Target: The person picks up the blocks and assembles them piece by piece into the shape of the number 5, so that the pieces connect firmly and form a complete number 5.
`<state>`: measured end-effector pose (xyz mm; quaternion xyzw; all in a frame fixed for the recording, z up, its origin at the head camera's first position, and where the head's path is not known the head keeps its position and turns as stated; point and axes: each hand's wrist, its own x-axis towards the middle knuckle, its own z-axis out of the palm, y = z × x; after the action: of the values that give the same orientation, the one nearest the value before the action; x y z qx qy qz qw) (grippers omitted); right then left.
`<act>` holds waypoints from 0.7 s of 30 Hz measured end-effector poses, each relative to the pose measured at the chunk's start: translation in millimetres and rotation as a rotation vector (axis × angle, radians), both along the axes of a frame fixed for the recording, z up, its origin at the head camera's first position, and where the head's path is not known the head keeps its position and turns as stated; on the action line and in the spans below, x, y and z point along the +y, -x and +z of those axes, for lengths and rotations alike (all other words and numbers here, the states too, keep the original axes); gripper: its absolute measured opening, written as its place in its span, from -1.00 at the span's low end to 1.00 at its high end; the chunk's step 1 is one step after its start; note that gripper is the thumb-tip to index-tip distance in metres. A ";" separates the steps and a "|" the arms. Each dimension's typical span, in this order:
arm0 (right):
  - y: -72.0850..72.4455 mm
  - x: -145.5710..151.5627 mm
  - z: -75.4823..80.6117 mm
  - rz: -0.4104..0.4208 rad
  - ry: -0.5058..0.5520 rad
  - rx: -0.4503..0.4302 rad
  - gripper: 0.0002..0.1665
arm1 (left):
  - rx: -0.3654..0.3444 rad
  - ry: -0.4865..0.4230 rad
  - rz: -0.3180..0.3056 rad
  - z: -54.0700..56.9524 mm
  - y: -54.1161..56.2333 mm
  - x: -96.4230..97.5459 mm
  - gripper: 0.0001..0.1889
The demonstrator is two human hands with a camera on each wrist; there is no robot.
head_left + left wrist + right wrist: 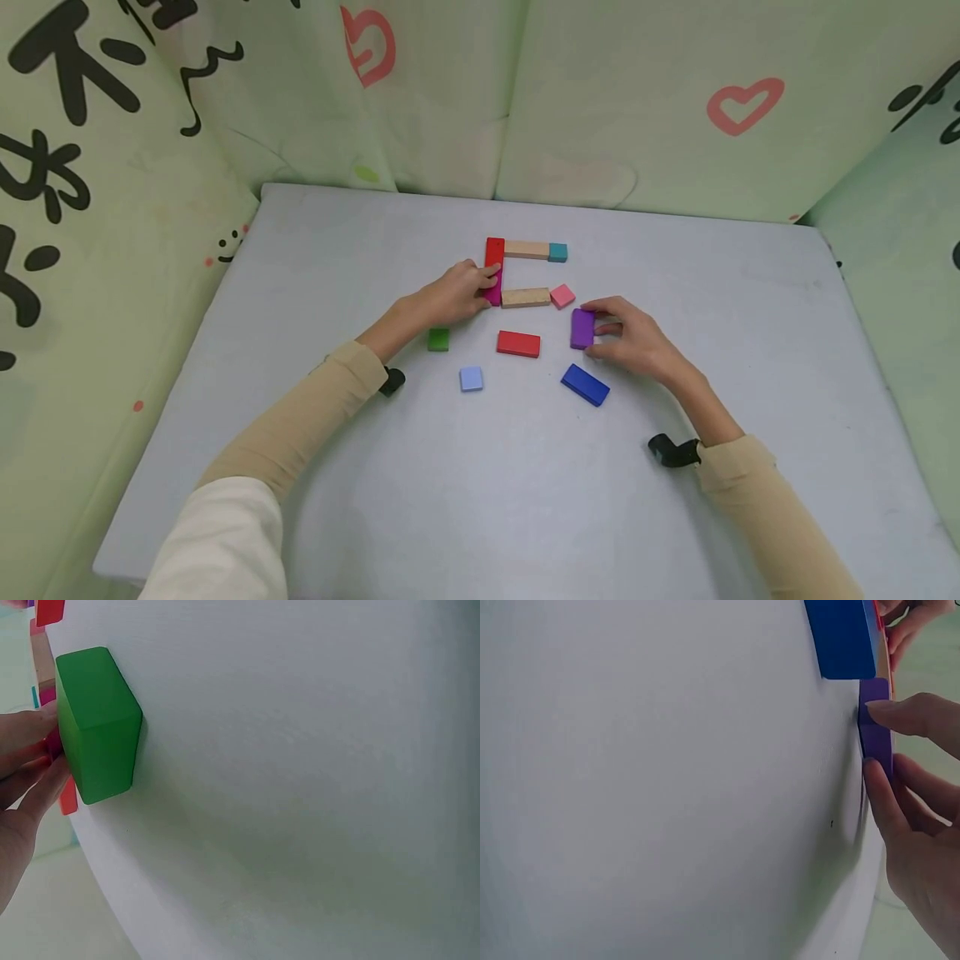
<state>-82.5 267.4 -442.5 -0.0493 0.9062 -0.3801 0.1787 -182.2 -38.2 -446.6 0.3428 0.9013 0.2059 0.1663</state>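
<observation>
My left hand (453, 293) pinches a magenta block (492, 296), which lies end to end with an upright-running red block (495, 250). Two wooden blocks extend rightward from this column: the upper wooden block (527, 249) ends at a teal block (558, 252), the lower wooden block (525, 297) at a tilted pink block (562, 296). To the right, my right hand (633, 337) grips a purple block (582, 329) between thumb and fingers. In the right wrist view, the thumb and a fingertip press on the purple block (875, 735). A blue block (585, 385) lies just below it.
Nearer me on the white table (465, 492) lie a second red block (518, 343), a green block (438, 340) and a light blue block (471, 379). The green block (101, 724) looms large in the left wrist view. Printed curtains (600, 108) surround the table's back and sides.
</observation>
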 end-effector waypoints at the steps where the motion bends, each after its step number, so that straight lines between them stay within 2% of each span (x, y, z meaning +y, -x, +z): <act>1: 0.8 0.7 0.1 0.019 -0.005 0.000 -0.19 | 0.001 0.001 -0.001 0.0 0.1 -0.1 -0.46; 7: 6.9 3.6 3.7 0.116 -0.003 0.000 -0.21 | 0.003 -0.005 0.001 -0.5 0.3 -0.4 -0.46; 13: 11.6 3.6 6.9 0.173 -0.005 -0.001 -0.24 | -0.005 -0.009 0.004 -0.8 0.0 -0.2 -0.46; 16: 11.4 2.4 8.3 0.175 -0.014 -0.007 -0.20 | -0.012 -0.010 0.005 -0.3 -0.3 -0.2 -0.46; 21: 5.9 -1.4 9.0 0.119 -0.044 0.014 -0.07 | -0.010 -0.009 0.009 0.2 -0.5 -0.4 -0.46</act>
<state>-88.4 266.0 -433.5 -0.1020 0.9109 -0.3486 0.1959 -181.8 -38.6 -446.4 0.3385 0.9011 0.2124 0.1681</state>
